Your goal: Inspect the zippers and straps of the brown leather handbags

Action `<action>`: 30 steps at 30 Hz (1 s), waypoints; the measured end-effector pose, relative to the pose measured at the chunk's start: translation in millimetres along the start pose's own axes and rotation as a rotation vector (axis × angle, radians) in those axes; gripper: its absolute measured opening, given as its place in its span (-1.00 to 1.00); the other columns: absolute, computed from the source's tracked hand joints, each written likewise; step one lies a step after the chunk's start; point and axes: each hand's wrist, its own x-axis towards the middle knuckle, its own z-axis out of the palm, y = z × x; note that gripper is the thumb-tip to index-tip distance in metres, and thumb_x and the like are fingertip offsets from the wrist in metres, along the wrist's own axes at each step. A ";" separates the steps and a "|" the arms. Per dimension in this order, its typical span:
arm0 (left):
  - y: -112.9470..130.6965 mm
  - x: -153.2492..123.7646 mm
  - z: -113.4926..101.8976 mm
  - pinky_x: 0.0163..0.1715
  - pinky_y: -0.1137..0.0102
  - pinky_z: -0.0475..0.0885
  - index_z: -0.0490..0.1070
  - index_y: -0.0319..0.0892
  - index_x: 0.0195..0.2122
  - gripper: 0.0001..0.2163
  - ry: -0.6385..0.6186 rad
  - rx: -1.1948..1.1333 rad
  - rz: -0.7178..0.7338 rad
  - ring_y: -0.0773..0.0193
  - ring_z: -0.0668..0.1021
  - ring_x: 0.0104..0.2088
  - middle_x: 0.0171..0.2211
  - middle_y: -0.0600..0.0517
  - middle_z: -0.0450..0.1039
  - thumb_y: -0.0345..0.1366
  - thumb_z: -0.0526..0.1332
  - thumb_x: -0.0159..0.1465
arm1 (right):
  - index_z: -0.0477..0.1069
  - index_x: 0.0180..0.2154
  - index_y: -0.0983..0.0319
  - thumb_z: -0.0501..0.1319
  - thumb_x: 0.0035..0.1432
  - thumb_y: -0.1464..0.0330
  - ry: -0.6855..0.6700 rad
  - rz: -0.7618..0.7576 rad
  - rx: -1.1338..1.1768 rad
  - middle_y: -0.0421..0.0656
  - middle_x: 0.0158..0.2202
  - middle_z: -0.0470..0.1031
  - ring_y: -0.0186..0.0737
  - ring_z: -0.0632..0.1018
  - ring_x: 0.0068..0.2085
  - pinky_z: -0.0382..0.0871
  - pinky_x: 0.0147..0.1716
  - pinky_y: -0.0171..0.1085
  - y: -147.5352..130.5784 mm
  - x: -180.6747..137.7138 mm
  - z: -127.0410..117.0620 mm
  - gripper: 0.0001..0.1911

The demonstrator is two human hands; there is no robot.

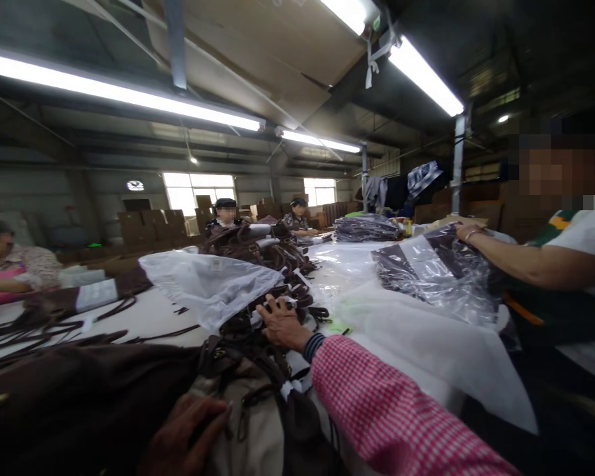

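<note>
My right hand [283, 324] reaches forward with fingers spread over a heap of dark brown straps [258, 354]; it rests on them without a visible grip. My left hand [191, 430] lies low in the view on a dark brown bag [104, 396] with a beige cloth part [258, 423]. Its fingers are stretched out and slightly apart, in shadow. Thin white wrapping [213, 281] lies over the pile just beyond my right hand. More brown strapped pieces [242, 244] are stacked behind it. The underside of each hand is hidden.
A co-worker's hand [469, 233] at the right holds a clear-wrapped dark package [416, 264]. A white translucent sheet [426, 337] hangs over the table's right edge. Wrapped packages [367, 227] are stacked farther back. Straps [89, 324] trail across the left tabletop; other people sit beyond.
</note>
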 end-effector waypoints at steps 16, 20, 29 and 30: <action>51.8 -12.7 -2.2 -0.14 0.27 0.35 0.56 -0.14 -0.37 -0.82 -0.001 -0.031 -0.027 0.11 0.53 -0.21 -0.31 -0.03 0.47 -0.25 0.18 0.27 | 0.54 -0.03 0.08 0.08 0.45 0.23 -0.065 -0.152 0.525 -0.12 0.12 0.40 -0.04 0.32 0.21 0.21 0.25 -0.01 -49.7 -171.7 -20.0 -0.73; 49.8 -13.0 -1.1 -0.15 0.28 0.35 0.56 -0.14 -0.37 -0.85 0.008 -0.045 -0.021 0.12 0.53 -0.20 -0.31 -0.02 0.46 -0.27 0.21 0.27 | 0.55 -0.08 0.09 0.10 0.44 0.25 -0.037 -0.150 0.551 -0.13 0.08 0.43 -0.05 0.34 0.16 0.28 0.19 -0.03 -46.9 -167.6 -18.0 -0.76; 50.1 -16.3 6.1 -0.16 0.33 0.35 0.60 -0.13 -0.35 -0.92 0.054 -0.027 -0.014 0.18 0.53 -0.20 -0.33 0.01 0.48 -0.35 0.29 0.25 | 0.47 0.03 0.05 0.18 0.35 0.43 0.450 -0.302 0.370 -0.07 0.12 0.41 0.02 0.43 0.14 0.38 0.09 0.06 -57.6 -179.2 -56.5 -0.73; 50.8 -16.7 7.2 -0.16 0.34 0.36 0.60 -0.13 -0.34 -0.93 0.051 -0.023 -0.004 0.19 0.53 -0.19 -0.33 0.01 0.49 -0.36 0.30 0.26 | 0.46 0.05 0.03 0.20 0.34 0.41 0.462 -0.318 0.405 -0.08 0.11 0.43 0.03 0.45 0.12 0.41 0.06 0.04 -60.3 -185.2 -68.3 -0.71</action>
